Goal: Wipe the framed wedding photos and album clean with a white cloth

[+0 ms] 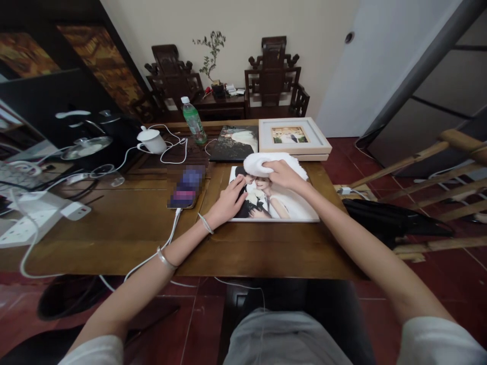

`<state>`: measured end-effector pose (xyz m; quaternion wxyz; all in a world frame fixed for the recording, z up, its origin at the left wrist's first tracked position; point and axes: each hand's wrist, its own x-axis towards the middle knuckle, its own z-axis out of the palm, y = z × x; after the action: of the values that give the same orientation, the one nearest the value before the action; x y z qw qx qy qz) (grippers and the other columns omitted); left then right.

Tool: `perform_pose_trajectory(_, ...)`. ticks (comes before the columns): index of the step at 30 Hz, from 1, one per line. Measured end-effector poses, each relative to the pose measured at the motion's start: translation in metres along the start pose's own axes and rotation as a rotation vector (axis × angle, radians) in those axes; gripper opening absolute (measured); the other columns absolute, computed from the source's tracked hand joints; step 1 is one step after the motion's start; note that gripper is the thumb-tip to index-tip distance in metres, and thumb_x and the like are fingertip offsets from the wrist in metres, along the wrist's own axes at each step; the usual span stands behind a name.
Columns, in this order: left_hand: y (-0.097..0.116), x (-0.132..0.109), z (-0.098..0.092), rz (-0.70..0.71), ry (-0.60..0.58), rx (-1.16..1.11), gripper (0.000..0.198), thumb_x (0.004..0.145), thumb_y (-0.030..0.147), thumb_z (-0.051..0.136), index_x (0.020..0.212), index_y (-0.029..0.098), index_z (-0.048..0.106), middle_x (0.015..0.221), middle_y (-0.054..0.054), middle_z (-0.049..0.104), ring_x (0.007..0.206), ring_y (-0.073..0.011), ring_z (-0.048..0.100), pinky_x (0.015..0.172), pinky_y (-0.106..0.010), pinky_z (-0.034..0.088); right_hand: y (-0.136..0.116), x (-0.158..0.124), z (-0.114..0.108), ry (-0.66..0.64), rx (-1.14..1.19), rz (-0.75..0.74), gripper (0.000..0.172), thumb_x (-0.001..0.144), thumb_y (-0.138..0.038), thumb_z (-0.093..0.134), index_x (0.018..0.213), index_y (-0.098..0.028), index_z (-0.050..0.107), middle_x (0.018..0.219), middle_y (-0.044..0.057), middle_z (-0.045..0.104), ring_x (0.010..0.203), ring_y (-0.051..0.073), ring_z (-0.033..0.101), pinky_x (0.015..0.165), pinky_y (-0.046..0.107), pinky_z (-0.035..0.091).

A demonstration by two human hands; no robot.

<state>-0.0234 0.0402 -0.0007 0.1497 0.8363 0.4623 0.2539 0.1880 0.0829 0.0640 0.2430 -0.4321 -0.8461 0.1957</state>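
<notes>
A large photo print [289, 205] of a couple lies flat on the wooden table [125, 228]. My left hand [228, 200] rests on its left edge with the fingers stretched out flat, holding it down. My right hand [283, 175] presses a bunched white cloth [258, 163] onto the upper part of the print, fingers closed over the cloth.
Behind the print lie a dark photo album [236, 143] and a white framed picture [292, 136]. A phone [187, 187] on a white cable sits left of the print. A white cup [151, 140], a green bottle [193, 120], power strips [34, 215] and cables crowd the left side.
</notes>
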Motion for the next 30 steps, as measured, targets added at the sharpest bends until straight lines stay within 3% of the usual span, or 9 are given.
perform_pose_trajectory(5,0.000,-0.001,0.000,-0.031,-0.027,0.006,0.049,0.095,0.034,0.035,0.140,0.015,0.034,0.151,-0.015,0.028,0.140,-0.0254,0.025,0.112,-0.047,0.027,0.023,-0.021,-0.026,-0.007,-0.183,-0.009,0.041,0.064,-0.003,0.036,0.089,-0.012,0.068,0.101,0.010,0.070,0.091,0.025,0.061,0.083,0.030,0.041)
perform_pose_trajectory(10,0.001,-0.001,0.000,-0.032,-0.029,0.005,0.049,0.095,0.035,0.034,0.140,0.014,0.034,0.150,-0.015,0.029,0.140,-0.0257,0.025,0.112,-0.046,0.027,0.030,-0.053,-0.025,-0.052,-0.330,0.019,0.048,0.063,-0.001,0.037,0.099,-0.012,0.066,0.104,0.012,0.069,0.099,0.027,0.062,0.090,0.037,0.042)
perform_pose_trajectory(12,0.001,-0.001,0.000,-0.034,-0.030,0.005,0.050,0.095,0.035,0.034,0.140,0.014,0.034,0.150,-0.015,0.029,0.140,-0.0258,0.025,0.112,-0.046,0.027,0.023,-0.073,-0.019,-0.059,-0.386,0.026,0.049,0.064,0.000,0.037,0.103,-0.012,0.065,0.114,0.015,0.066,0.114,0.029,0.056,0.099,0.048,0.037)
perform_pose_trajectory(15,0.002,0.000,-0.001,-0.036,-0.027,0.009,0.050,0.095,0.035,0.033,0.140,0.013,0.034,0.150,-0.016,0.029,0.140,-0.0258,0.025,0.112,-0.046,0.027,0.005,-0.108,-0.009,-0.074,-0.420,0.030,0.045,0.064,0.002,0.039,0.100,-0.011,0.063,0.132,0.018,0.053,0.133,0.032,0.035,0.105,0.061,0.025)
perform_pose_trajectory(22,0.002,0.000,0.000,-0.034,-0.024,0.013,0.049,0.095,0.034,0.033,0.139,0.013,0.035,0.150,-0.016,0.029,0.140,-0.0257,0.025,0.112,-0.046,0.027,-0.042,-0.173,0.000,-0.165,-0.343,-0.090,0.044,0.059,0.006,0.038,0.085,-0.018,0.064,0.142,0.010,0.044,0.138,0.032,0.024,0.106,0.067,0.020)
perform_pose_trajectory(26,0.000,0.000,0.000,-0.029,-0.020,0.009,0.049,0.095,0.033,0.034,0.139,0.014,0.035,0.150,-0.015,0.029,0.140,-0.0258,0.026,0.112,-0.046,0.028,-0.050,-0.181,0.001,-0.186,-0.305,-0.131,0.043,0.056,0.006,0.039,0.081,-0.018,0.065,0.141,0.010,0.046,0.137,0.032,0.026,0.107,0.066,0.019)
perform_pose_trajectory(30,0.001,0.000,0.000,-0.026,-0.021,0.011,0.049,0.095,0.034,0.034,0.139,0.013,0.035,0.150,-0.016,0.030,0.139,-0.0259,0.026,0.111,-0.046,0.028,-0.037,-0.163,-0.004,-0.142,-0.287,-0.098,0.045,0.058,0.005,0.039,0.086,-0.018,0.065,0.139,0.012,0.048,0.135,0.030,0.033,0.108,0.063,0.022)
